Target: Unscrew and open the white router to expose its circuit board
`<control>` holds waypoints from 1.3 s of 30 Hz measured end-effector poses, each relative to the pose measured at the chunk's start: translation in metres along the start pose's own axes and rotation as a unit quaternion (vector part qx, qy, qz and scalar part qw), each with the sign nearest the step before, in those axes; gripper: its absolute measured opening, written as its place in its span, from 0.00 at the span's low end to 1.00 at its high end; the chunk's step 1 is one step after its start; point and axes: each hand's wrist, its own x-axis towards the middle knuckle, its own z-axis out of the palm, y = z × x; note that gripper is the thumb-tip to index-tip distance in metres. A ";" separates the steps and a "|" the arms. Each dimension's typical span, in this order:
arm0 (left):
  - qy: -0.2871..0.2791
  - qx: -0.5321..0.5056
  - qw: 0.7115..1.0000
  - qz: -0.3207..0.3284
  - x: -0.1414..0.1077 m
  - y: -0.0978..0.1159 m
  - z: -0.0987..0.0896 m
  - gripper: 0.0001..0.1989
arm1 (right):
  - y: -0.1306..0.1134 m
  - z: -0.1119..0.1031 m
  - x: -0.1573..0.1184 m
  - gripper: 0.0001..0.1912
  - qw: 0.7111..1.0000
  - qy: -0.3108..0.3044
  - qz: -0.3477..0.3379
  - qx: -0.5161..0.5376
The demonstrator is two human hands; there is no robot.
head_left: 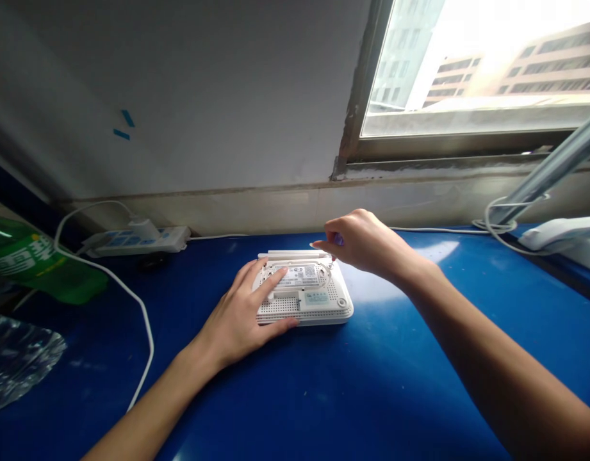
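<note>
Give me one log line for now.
left hand: spread on white device | right hand: holds purple tool at device's far-right corner | surface: blue table

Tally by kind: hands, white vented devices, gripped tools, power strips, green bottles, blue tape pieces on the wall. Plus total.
Hands (left hand, right hand): 2
White vented device: 1
Tool, mostly hidden: 1
Power strip: 1
Green bottle: 1
Blue tape pieces: 2
Total: 8

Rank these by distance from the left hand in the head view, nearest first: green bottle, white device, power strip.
1. White device: under the left hand, touching it.
2. Power strip: toward the back left.
3. Green bottle: farther left, at the picture's edge.
</note>
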 end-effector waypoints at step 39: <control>-0.025 -0.022 0.999 -0.026 -0.004 -0.002 0.005 0.42 | 0.010 -0.010 -0.006 0.12 0.986 -0.041 -0.054 0.153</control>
